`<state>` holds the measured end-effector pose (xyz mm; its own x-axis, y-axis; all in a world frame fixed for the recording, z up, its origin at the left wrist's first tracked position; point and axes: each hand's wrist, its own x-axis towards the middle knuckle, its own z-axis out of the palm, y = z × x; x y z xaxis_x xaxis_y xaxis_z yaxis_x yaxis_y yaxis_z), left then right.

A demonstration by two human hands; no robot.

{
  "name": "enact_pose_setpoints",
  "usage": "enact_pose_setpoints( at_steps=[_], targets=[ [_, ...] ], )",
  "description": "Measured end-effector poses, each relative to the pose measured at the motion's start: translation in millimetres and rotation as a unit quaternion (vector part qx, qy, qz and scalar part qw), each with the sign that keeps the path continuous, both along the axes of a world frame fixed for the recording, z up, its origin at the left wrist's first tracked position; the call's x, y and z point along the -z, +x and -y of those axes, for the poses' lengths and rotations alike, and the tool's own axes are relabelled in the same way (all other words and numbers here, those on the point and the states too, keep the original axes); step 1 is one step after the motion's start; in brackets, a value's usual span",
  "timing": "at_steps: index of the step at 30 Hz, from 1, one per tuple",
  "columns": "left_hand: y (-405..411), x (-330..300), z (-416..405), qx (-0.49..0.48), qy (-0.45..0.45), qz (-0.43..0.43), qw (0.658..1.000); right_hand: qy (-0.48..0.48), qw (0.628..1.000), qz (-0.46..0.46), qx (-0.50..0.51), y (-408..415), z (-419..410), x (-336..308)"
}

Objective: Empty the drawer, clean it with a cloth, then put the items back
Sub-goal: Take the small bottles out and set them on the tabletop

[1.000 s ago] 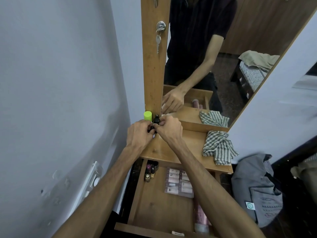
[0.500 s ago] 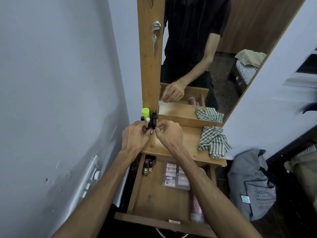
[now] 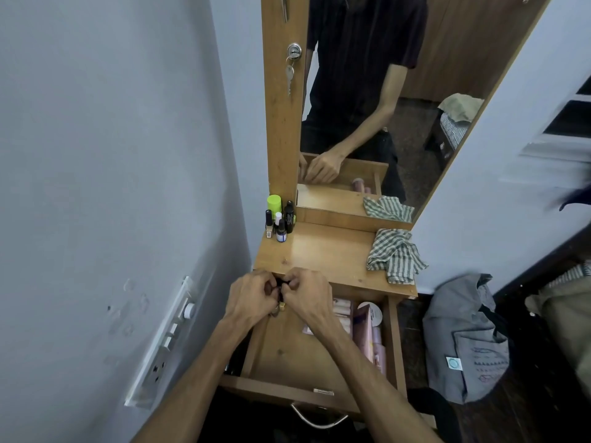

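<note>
At the back left corner of the open drawer (image 3: 281, 356) I have both hands down together: left hand (image 3: 251, 298) and right hand (image 3: 307, 295), fingers curled inward, knuckles nearly touching. Between them they pinch small dark items (image 3: 281, 290); a gold cap shows just below the fingers. I cannot count what is held.

Count on the shelf top (image 3: 323, 254), back left corner: five small bottles (image 3: 279, 219) standing upright and close together, one with a lime-green cap, one white-capped, three dark-capped. One green-and-white checked cloth (image 3: 395, 255) lies crumpled at the shelf's right edge, well apart from the bottles.

Count in the drawer: pink packets (image 3: 340, 310) in the back, partly hidden by my right wrist; pink tubes or boxes (image 3: 367, 334) along the right side, number unclear; one round white lid (image 3: 372, 313) at the back right.

Surface: light wood unit against a pale blue wall (image 3: 112, 155). One tall mirror (image 3: 383, 107) rises from the shelf. One lock with one key (image 3: 292, 63) hangs on the wooden panel left of the mirror. One white switch and socket plate (image 3: 166, 340) on the left wall. One grey bag (image 3: 467, 340) on the dark floor to the right.

Writing: the bottle labels and the bag's print are too small to read.
</note>
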<state>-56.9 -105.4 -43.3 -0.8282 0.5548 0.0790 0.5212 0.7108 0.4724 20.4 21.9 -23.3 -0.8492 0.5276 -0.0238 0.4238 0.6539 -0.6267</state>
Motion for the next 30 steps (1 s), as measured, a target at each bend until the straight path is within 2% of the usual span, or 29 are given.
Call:
enact_pose_setpoints(
  at_steps=[10, 26, 30],
  targets=[
    [7, 34, 6, 0.031, -0.079, -0.024, 0.996, 0.037, 0.998, 0.043, -0.023, 8, 5, 28],
    [13, 45, 8, 0.018, -0.085, -0.064, 0.994, 0.057, 0.998, 0.004, -0.026, 10, 1, 42],
    [18, 46, 6, 0.016, -0.112, -0.085, 0.990, 0.062, 0.998, -0.003, -0.026, 18, 1, 42]
  ],
)
